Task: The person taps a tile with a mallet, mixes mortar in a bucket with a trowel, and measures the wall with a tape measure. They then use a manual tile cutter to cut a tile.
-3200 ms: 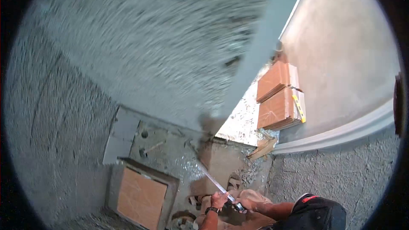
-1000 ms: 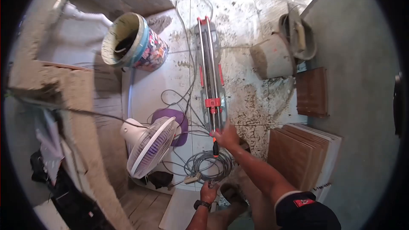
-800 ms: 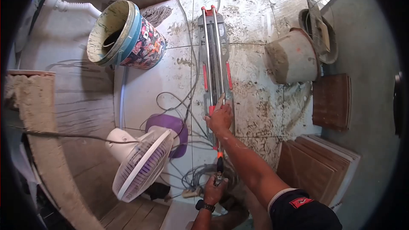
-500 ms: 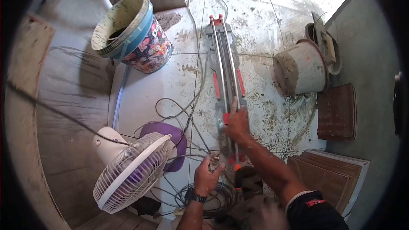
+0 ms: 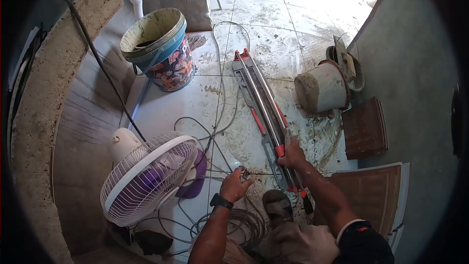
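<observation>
A manual tile cutter point(image 5: 264, 101) with twin metal rails and red parts lies slanted on the tiled floor before me. My right hand point(image 5: 293, 154) is closed around it near its close end, beside the red block on the rails. A black and orange handle point(image 5: 307, 203) sticks out at that end. To the left, my left hand point(image 5: 234, 186), with a dark watch on its wrist, pinches a small object whose kind I cannot make out. Under that hand lies a coiled grey cable point(image 5: 244, 225), with loops running up the floor.
A purple and white fan point(image 5: 151, 178) stands at left, behind it a blue paint bucket point(image 5: 171, 66). At right are a mortar-smeared bucket point(image 5: 322, 88) on its side, brown tiles point(image 5: 364, 129) and larger leaning tiles point(image 5: 366, 190). Dried mortar dirties the floor.
The tile cutter has swung from nearly straight to slanted, its close end moving right along with my right hand. My view has shifted, showing more of the far floor.
</observation>
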